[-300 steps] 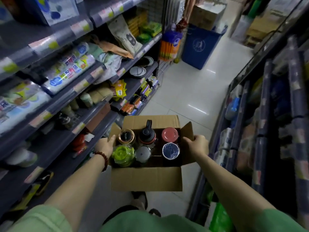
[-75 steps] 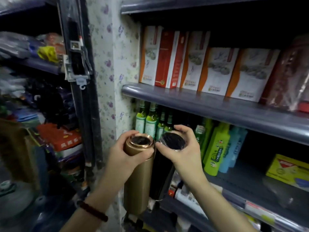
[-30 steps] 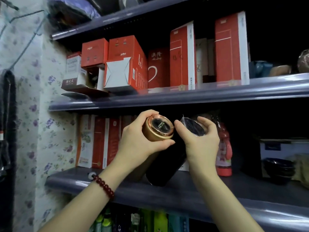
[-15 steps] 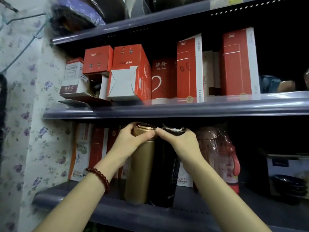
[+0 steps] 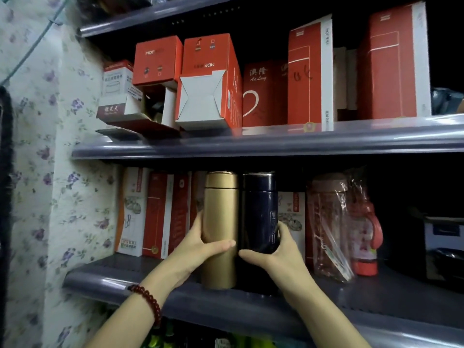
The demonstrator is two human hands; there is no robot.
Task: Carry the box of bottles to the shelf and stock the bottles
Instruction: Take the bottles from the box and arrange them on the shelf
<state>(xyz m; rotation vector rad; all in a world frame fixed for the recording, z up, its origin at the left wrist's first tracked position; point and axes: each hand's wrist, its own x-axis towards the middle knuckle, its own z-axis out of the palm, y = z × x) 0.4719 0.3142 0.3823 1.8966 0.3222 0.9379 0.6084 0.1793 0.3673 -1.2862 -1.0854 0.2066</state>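
My left hand wraps the upright gold bottle, my right hand the dark bottle; both stand touching, mid-frame, on the shelf.

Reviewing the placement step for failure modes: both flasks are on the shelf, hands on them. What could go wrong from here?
1. The gold flask and dark blue flask stand tall near the shelf's front edge; a jerky release by the left hand or right hand could tip them off.
2. Pushing them back may knock the cartons behind.
3. The plastic-wrapped bottle stands close on the right and could be bumped.
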